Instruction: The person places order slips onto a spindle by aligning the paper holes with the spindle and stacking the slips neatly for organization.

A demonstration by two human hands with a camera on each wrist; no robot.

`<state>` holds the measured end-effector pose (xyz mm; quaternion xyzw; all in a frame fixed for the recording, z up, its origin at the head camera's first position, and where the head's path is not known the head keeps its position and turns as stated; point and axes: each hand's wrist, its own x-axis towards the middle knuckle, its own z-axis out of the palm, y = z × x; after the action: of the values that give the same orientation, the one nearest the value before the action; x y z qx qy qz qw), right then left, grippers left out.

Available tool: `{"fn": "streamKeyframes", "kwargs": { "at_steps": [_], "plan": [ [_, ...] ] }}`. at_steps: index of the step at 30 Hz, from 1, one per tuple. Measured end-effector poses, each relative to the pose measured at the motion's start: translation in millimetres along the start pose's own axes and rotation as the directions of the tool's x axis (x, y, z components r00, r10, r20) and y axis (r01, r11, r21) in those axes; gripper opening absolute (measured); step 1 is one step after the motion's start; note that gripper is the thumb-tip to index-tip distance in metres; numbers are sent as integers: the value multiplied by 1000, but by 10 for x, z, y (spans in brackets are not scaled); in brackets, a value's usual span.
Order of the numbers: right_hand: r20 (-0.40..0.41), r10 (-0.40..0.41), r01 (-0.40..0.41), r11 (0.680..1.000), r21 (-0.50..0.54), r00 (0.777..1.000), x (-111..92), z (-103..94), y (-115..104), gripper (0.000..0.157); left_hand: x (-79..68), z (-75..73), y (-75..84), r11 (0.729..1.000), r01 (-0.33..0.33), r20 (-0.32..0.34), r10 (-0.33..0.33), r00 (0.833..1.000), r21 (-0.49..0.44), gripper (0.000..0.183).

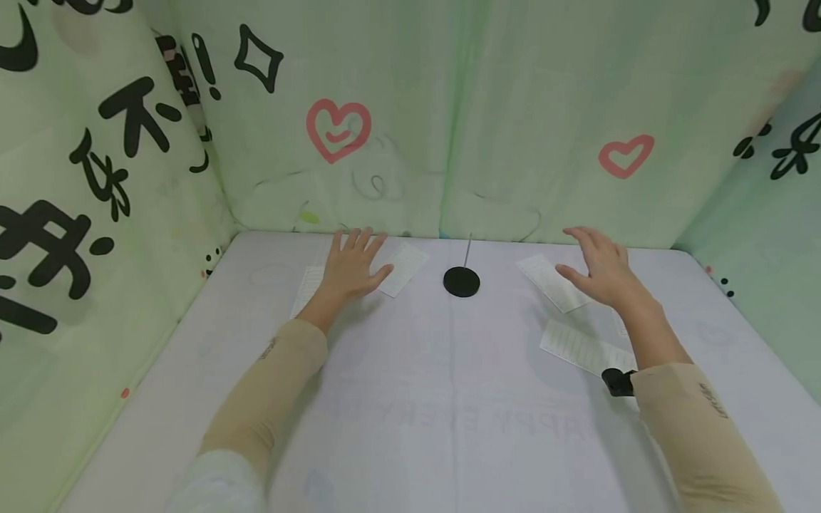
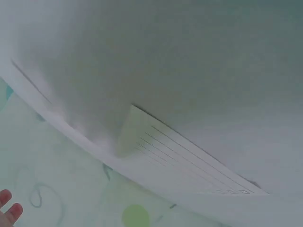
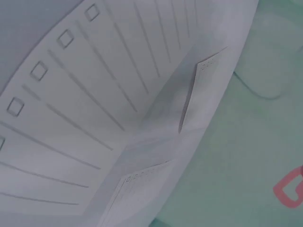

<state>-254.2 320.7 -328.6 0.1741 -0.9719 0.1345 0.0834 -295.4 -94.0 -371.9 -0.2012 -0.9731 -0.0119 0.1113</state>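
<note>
My left hand (image 1: 351, 267) is spread with straight fingers near the table's back edge. It lies between two lined white paper slips: one slip (image 1: 309, 285) is partly covered at its left, another slip (image 1: 405, 269) shows beyond the thumb. Over on the right, my right hand (image 1: 603, 269) has its fingers extended and thumb apart, holding nothing. Below it lie a lined slip (image 1: 548, 281) and a nearer one (image 1: 584, 347). Small printed squares run along the edge of a slip (image 3: 80, 94) in the right wrist view. Fingertips (image 2: 13, 213) show at the left wrist view's corner.
Between the hands stands a black round base (image 1: 462, 282) with a thin upright rod. A black device (image 1: 618, 382) sits at the right cuff. Pale green printed curtains (image 1: 398, 85) enclose the white-covered table (image 1: 398, 427) at the back and both sides.
</note>
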Motion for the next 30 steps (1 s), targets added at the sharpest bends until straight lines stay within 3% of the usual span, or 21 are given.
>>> {"fn": "streamKeyframes", "kwargs": {
  "at_steps": [3,6,15,19,30],
  "plan": [
    [23,-53,53,999,-12,998,-62,28,46,59,92,37,142,997,-53,6,53,999,53,62],
    [67,-84,86,996,-33,994,-121,68,79,54,176,82,286,993,-87,60,83,995,80,62],
    [240,-110,135,986,-93,964,-265,204,103,45,352,194,627,977,-135,234,94,968,166,64],
    [294,-96,135,984,-117,951,-295,270,90,42,408,243,723,975,-147,282,97,955,163,64],
    [416,-55,142,973,-180,907,-348,385,7,44,480,379,866,977,-141,324,83,943,158,64]
  ]
}}
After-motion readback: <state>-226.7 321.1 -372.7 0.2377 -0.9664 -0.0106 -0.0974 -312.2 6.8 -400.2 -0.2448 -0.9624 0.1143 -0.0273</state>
